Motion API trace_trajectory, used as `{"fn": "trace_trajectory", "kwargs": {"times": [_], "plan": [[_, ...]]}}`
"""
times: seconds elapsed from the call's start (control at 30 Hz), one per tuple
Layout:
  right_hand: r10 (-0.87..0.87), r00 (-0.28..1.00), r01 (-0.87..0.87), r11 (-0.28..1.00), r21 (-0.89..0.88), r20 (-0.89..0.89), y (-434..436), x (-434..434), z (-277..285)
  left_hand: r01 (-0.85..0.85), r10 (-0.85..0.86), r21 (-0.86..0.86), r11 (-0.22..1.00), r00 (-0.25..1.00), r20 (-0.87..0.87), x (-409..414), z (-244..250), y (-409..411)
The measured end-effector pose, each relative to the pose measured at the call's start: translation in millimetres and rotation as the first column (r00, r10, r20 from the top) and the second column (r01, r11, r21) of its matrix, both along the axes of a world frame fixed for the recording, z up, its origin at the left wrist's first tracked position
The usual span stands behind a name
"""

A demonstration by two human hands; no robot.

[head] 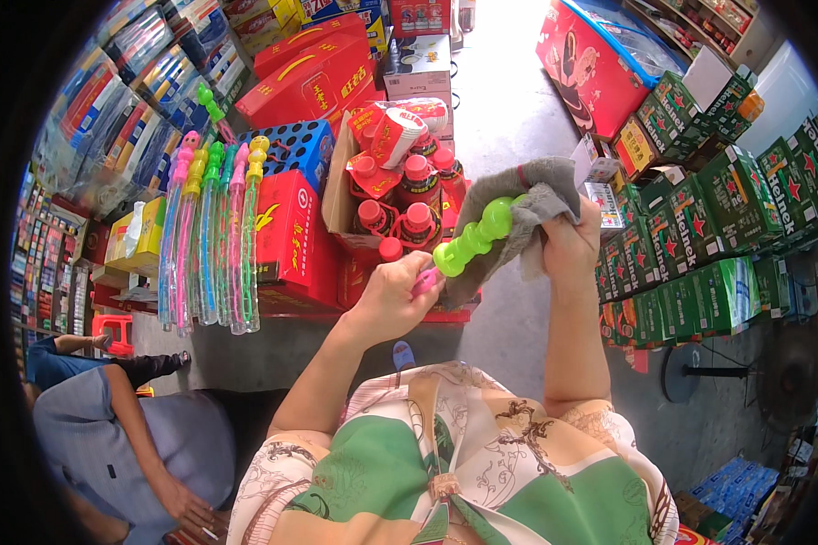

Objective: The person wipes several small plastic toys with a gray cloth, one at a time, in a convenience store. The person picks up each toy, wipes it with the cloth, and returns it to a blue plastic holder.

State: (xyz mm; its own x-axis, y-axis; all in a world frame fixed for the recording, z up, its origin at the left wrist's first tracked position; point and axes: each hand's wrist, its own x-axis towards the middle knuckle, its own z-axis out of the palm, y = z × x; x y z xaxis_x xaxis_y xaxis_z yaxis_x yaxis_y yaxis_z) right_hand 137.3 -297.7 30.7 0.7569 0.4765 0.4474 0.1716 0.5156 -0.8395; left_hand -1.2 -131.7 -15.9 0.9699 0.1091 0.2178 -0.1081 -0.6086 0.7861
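My left hand (392,293) is closed around the pink part of a toy bubble wand, just below its bulbous lime-green top (474,240). The green top points up and to the right, and most of the wand's tube is hidden by the hand. A grey cloth (542,187) is gripped in my right hand (572,245). The cloth drapes behind and against the green top. To the left, several more bubble wands (211,238) in clear tubes lie side by side, with pink, yellow and green figure tops.
An open carton (337,197) of red-capped bottles (418,218) stands beyond my left hand. Red gift boxes (293,238) and a blue crate (300,146) sit beside it. Green beer cartons (729,197) line the right. A fan (784,375) stands lower right. Seated at left is a person (143,436) with a cigarette.
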Motion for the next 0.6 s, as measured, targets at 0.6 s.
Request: {"fn": "trace_trajectory", "kwargs": {"times": [0.6], "plan": [[0.013,0.943,0.055,0.979,0.195,-0.332,12,-12,-8,-0.295,0.2,0.377,0.878,0.941,0.271,5,-10,17]]}}
